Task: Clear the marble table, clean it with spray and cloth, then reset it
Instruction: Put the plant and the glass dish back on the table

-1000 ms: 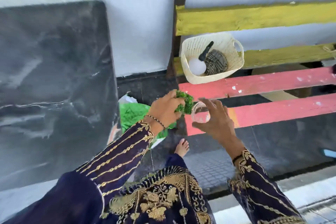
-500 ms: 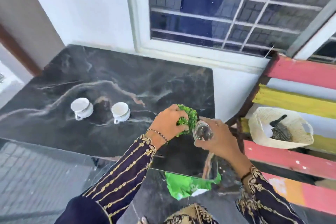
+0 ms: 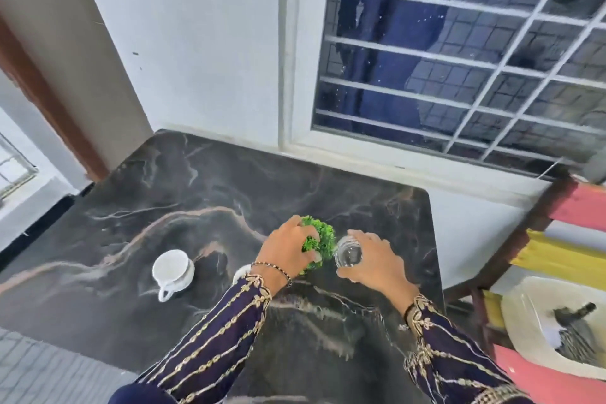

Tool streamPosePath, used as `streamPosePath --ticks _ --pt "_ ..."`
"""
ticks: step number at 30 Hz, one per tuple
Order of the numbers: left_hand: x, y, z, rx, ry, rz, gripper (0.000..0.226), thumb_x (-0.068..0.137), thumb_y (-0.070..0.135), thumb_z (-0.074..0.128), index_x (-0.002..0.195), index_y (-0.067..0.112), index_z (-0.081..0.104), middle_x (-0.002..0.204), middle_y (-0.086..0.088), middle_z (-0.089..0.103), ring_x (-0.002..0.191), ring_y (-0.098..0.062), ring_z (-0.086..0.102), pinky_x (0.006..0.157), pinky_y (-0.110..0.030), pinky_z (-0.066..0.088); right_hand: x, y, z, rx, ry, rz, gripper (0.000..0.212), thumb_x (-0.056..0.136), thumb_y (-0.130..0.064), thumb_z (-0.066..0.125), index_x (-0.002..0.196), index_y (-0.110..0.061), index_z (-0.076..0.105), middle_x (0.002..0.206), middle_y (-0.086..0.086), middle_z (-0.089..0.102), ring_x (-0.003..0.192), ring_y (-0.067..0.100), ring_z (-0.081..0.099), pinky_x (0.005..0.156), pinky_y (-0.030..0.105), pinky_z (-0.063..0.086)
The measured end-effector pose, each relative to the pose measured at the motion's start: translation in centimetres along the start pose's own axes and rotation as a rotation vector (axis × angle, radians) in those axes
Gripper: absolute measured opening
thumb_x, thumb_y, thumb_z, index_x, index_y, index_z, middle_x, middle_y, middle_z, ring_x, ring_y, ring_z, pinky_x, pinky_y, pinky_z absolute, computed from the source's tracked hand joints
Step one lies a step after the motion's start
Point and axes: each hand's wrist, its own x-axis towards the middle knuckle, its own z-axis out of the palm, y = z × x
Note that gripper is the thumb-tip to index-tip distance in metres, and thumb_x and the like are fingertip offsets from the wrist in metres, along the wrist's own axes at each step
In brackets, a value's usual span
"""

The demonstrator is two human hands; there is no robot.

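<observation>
We see a black marble desk (image 3: 229, 193) veined in white and rust, a white teacup (image 3: 172, 270), a bright green plant ball (image 3: 323, 236), a clear glass (image 3: 349, 255), navy sleeves (image 3: 210, 344) with gold embroidery, and pink and yellow bench slats (image 3: 557, 256).

White wall (image 3: 203, 43), barred window (image 3: 459, 52)

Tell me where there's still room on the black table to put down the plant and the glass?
Plenty. The marble table is bare all along the window side and across its left half beyond the white cup. It's crowded only in the middle front, where the left hand holds the green plant, the right hand holds the glass, and a second cup hides behind the left wrist.
</observation>
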Motion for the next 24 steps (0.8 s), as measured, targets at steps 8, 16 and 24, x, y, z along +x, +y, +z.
streamPosePath --ticks 8,16,24 --pt "6.7 -5.0 -1.8 -0.037 0.067 -0.081 0.026 0.082 0.029 0.065 0.108 0.029 0.065 0.111 0.003 0.051 0.097 -0.023 0.061 0.088 -0.035 0.050 11.8 -0.5 -1.2 0.005 0.008 0.096 0.094 0.069 -0.057 0.078 0.150 -0.036 0.036 0.149 -0.003 0.046 0.134 0.030 0.044 0.098 0.046 0.045" --pt "8.7 -8.8 -2.2 -0.022 0.079 -0.147 0.029 0.082 0.031 0.064 0.111 0.033 0.063 0.107 0.005 0.050 0.093 -0.019 0.062 0.082 -0.031 0.050 17.6 -1.1 -2.6 0.070 -0.009 0.102 0.098 0.077 -0.059 0.079 0.156 -0.023 0.034 0.163 0.003 0.031 0.149 0.031 0.029 0.117 0.051 0.032" --pt "10.2 -12.8 -4.4 -0.049 0.155 -0.203 0.029 0.083 0.028 0.063 0.111 0.034 0.062 0.109 0.006 0.050 0.093 -0.021 0.063 0.082 -0.031 0.051 17.0 -8.7 -1.2 0.060 0.036 -0.129 0.063 0.086 -0.049 0.073 0.141 -0.026 0.053 0.149 -0.005 0.051 0.141 0.019 0.039 0.116 0.035 0.032"
